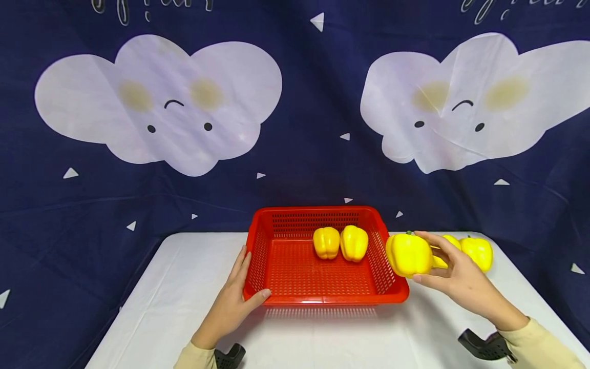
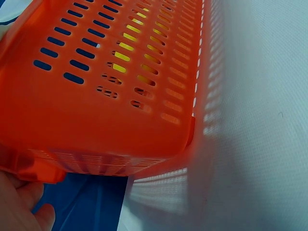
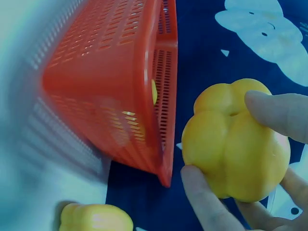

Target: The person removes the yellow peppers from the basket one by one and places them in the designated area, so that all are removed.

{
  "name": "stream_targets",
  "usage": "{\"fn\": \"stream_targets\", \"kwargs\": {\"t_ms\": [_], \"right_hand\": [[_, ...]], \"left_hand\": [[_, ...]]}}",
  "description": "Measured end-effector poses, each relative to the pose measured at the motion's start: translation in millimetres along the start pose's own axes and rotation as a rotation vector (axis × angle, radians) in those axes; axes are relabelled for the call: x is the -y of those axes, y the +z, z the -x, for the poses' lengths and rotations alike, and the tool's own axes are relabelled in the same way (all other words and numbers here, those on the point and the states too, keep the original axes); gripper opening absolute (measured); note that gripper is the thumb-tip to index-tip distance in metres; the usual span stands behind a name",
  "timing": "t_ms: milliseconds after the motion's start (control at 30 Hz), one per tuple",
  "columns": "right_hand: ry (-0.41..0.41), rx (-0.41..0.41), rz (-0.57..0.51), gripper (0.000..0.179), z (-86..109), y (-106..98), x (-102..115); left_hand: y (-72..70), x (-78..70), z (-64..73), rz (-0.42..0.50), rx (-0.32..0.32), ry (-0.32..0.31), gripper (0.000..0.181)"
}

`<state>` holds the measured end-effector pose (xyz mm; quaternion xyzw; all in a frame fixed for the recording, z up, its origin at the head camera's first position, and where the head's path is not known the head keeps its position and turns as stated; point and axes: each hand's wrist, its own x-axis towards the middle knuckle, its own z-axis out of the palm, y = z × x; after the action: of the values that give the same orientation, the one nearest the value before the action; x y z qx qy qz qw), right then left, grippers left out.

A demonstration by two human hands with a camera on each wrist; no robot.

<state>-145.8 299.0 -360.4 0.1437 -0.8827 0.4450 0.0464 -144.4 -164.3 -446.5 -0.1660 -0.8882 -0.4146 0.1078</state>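
Note:
A red plastic basket (image 1: 322, 300) with slotted walls sits on the white table, tilted toward the camera in the head view. Inside it, two yellow bell peppers (image 1: 326, 243) lie side by side at the back right. My left hand (image 1: 232, 302) holds the basket's front left corner, thumb over the front rim and fingers along the left side. Just off the basket's right rim, my right hand (image 1: 465, 282) grips another yellow bell pepper (image 3: 236, 139) between thumb and fingers. Its palm side and part of the pepper's back are hidden in the head view.
More yellow bell peppers (image 1: 479, 253) lie on the table (image 1: 152, 307) at the right, partly behind the right hand. A dark blue cloth (image 1: 318, 102) with white clouds hangs behind the table. Black wrist cameras (image 1: 484, 346) sit on both wrists.

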Motion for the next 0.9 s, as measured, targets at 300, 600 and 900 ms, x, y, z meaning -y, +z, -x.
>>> {"fn": "stream_targets", "kwargs": {"t_ms": [300, 600, 900], "right_hand": [[-0.007, -0.044, -0.001, 0.089, 7.2, -8.4, -17.7], [-0.076, -0.078, -0.015, 0.087, 11.5, -13.9, -35.9], [-0.089, -0.077, -0.021, 0.086, 15.9, -13.4, -53.6]], "left_hand": [[-0.3, -0.4, -0.6, 0.006, 0.001, -0.004, 0.094], [-0.2, -1.0, 0.3, 0.011, 0.003, -0.007, 0.094], [0.1, -1.1, 1.7, 0.009, 0.002, -0.018, 0.094]]}}
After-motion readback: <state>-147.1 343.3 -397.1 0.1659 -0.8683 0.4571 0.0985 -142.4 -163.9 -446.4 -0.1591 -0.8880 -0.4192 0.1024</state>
